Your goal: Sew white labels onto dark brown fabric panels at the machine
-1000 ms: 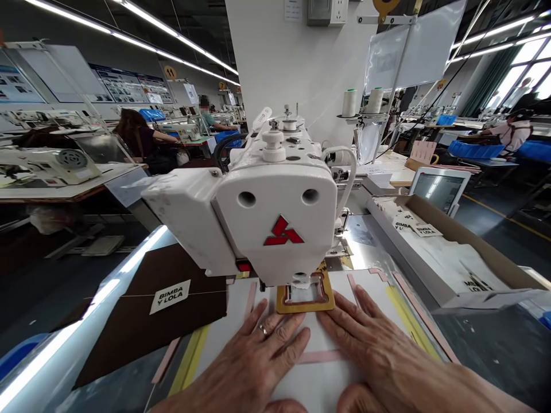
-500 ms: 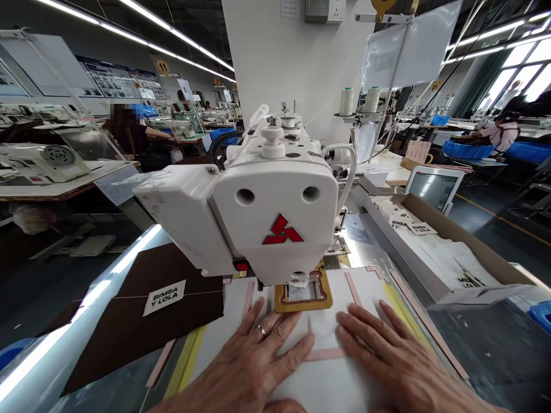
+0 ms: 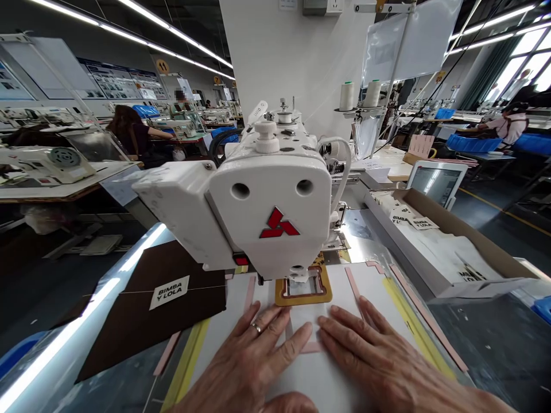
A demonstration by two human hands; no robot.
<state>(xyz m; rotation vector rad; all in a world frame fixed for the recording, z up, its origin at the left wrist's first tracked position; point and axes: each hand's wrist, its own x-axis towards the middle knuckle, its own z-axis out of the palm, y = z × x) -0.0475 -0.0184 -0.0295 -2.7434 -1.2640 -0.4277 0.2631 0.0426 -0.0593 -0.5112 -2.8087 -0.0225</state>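
Currently, I read the station as follows, with all positions given from the sewing machine head (image 3: 269, 212). A white sheet (image 3: 327, 373) lies directly below the head and extends toward me, with its far end under a tan presser frame (image 3: 303, 300). A pale pink strip (image 3: 312, 347) shows between my hands. My left hand (image 3: 253, 358), wearing a ring (image 3: 257, 327), and my right hand (image 3: 370, 355) rest flat on the sheet, just in front of the frame. The fingers (image 3: 293, 330) of both hands are spread and pressed down, with no pinch on any edge, and the two index fingertips lie just apart. Left of the head, a dark brown panel (image 3: 129, 327) carries a white BIMBA Y LOLA label (image 3: 169, 292), and a yellow strip (image 3: 185, 355) runs between that panel and the sheet. Right of the head, a cardboard tray (image 3: 447, 229) holds white pieces (image 3: 447, 264) with similar labels. Status, as my judgement: the sheet is placed under the frame and held flat, so positioning appears complete. I can make out no stitch line on the visible sheet; any stitching under the frame is hidden. What remains on this piece cannot be confirmed from this view.
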